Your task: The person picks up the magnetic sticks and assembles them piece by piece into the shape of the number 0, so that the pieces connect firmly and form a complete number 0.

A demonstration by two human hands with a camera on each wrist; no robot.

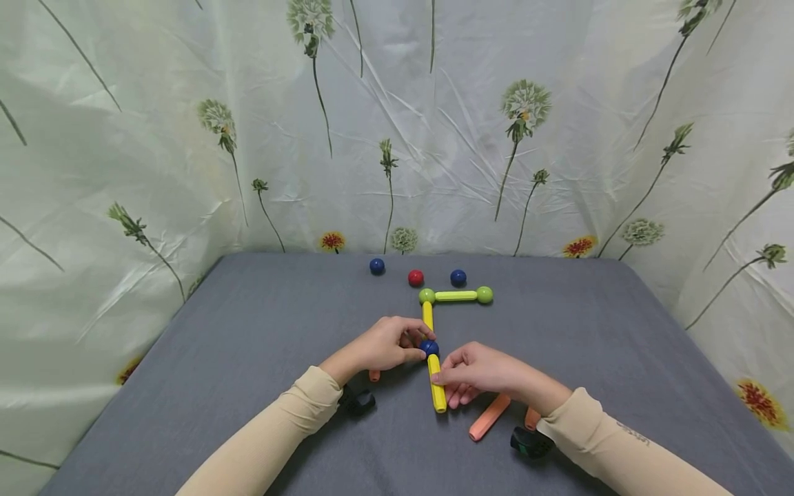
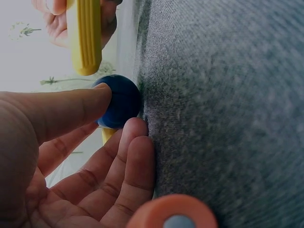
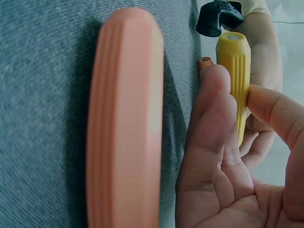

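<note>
My left hand [image 1: 391, 343] pinches a dark blue ball [image 1: 429, 348] between thumb and fingers, low over the grey cloth. Beyond that ball a yellow rod [image 1: 428, 315] runs up to a green corner ball [image 1: 426, 295]. From the corner a lime-green rod [image 1: 455, 296] extends right to another green ball [image 1: 484, 295]. A second yellow rod [image 3: 233, 61] is pinched by my right hand [image 1: 480, 372], thumb on one side and fingers on the other. Its far end lies close to the blue ball; whether they touch, I cannot tell.
Behind the figure lie a loose blue ball [image 1: 377, 266], a red ball [image 1: 415, 277] and another blue ball [image 1: 458, 277]. An orange rod [image 1: 489, 417] rests below my right hand, with other orange pieces partly hidden by the arms. A flowered curtain [image 1: 459, 138] hangs behind the table.
</note>
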